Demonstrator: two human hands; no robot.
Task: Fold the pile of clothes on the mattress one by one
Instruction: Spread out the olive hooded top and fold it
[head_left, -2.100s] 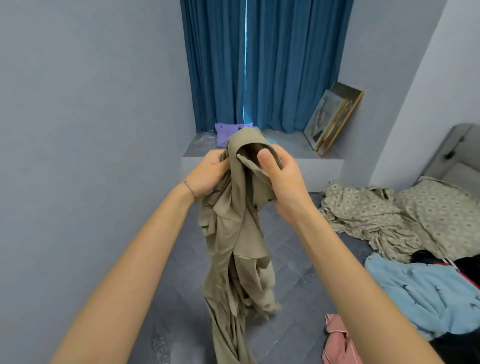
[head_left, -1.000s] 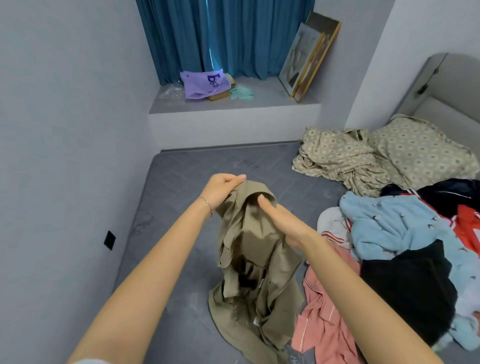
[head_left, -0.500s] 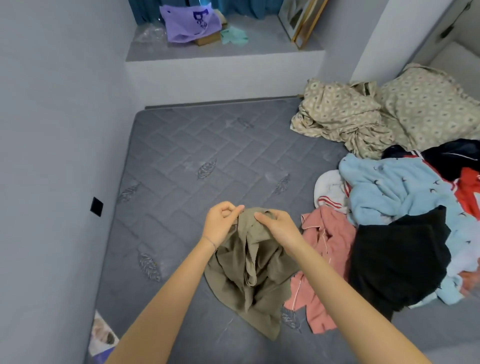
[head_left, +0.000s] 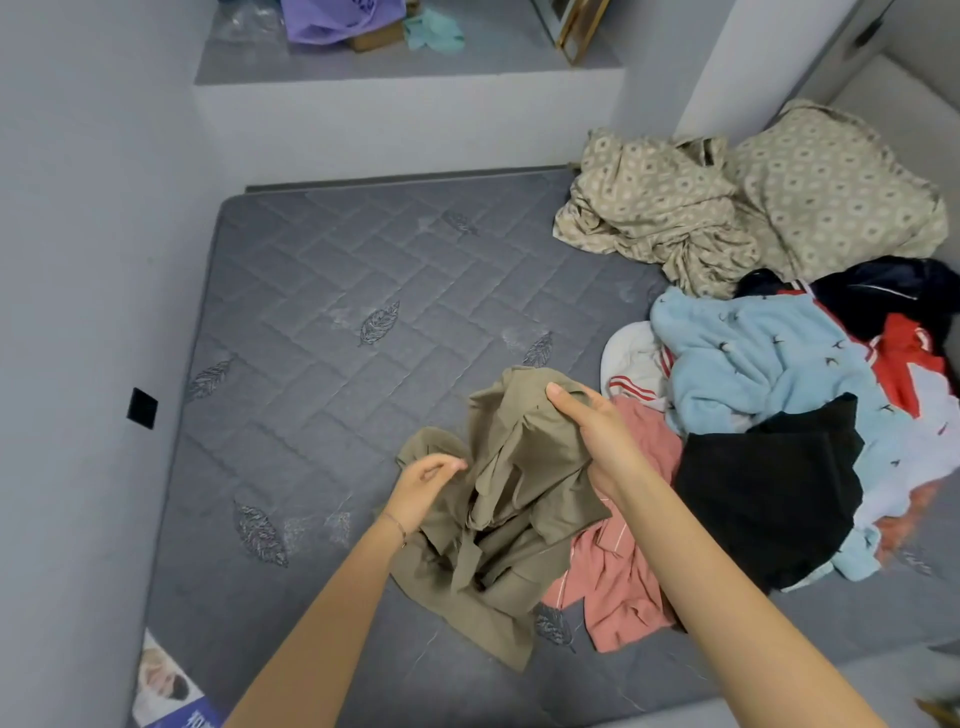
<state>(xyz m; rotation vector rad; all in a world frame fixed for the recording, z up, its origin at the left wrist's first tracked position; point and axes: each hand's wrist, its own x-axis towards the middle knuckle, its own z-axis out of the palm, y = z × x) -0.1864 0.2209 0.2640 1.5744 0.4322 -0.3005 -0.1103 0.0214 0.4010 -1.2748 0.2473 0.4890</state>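
Note:
A crumpled olive garment (head_left: 498, 525) lies on the grey quilted mattress (head_left: 337, 312), its upper part lifted. My right hand (head_left: 592, 441) grips that raised top edge. My left hand (head_left: 423, 486) hovers over the garment's left side with loosely curled fingers and no cloth visible between them. To the right sits the clothes pile: a pink striped piece (head_left: 618, 587) partly under the olive one, a black piece (head_left: 769, 488), a light blue fleece (head_left: 753, 364), a white piece with red stripes (head_left: 631, 364), and red (head_left: 904, 358) and navy (head_left: 893, 291) items.
Beige patterned bedding (head_left: 675, 213) is bunched at the mattress's far right corner. A grey wall runs along the left, with a black socket (head_left: 141, 408). A raised ledge (head_left: 405, 67) at the back holds a purple bag (head_left: 337, 21). A printed sheet (head_left: 166, 686) lies at the near left corner.
The olive garment came down from mid-air onto the mattress and my view tilted down. My left hand has left the garment's top and moved down-left; my right hand still holds it.

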